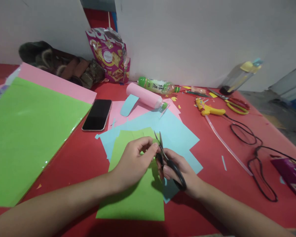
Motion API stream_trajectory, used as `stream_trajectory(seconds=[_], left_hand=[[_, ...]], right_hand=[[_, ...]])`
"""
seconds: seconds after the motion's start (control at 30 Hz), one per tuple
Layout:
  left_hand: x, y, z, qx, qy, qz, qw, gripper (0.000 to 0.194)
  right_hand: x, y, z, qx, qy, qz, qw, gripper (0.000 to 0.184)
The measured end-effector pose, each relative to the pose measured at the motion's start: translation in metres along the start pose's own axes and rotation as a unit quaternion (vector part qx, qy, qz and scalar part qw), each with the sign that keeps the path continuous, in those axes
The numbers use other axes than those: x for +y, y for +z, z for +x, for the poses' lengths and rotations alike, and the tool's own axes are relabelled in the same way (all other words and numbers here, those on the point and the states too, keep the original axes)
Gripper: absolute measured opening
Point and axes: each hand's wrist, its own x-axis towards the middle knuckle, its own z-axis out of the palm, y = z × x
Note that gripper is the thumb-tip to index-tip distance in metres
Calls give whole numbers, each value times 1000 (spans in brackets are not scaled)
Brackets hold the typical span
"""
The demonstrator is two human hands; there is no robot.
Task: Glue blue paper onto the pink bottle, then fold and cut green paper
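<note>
My right hand [179,166] grips a pair of black-handled scissors [174,169], blades pointing away from me and slightly apart. Close beside the blades, my left hand [135,159] is closed in a pinch on what looks like a small piece of green paper [156,141], mostly hidden by the fingers. Beneath both hands lies a green sheet of paper [130,205], on top of light blue paper [177,131] and pink paper [115,108]. A bottle wrapped in pink paper [144,95] rests behind, with a blue strip [129,105] against it.
A phone [97,115] and a large pack of green and pink paper [39,131] lie left. At the back are a snack bag [111,56] and a green-capped bottle [158,85]. On the right are a yellow glue gun [208,108] with its cord, larger scissors [234,103] and a purple box [289,174].
</note>
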Motion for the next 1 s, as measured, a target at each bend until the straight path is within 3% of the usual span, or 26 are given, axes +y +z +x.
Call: stream_trajectory(seconds=[1.0], left_hand=[[1, -1, 1, -7, 9, -4, 1000, 25]], right_hand=[[0, -1, 0, 17, -2, -24, 1000, 32]])
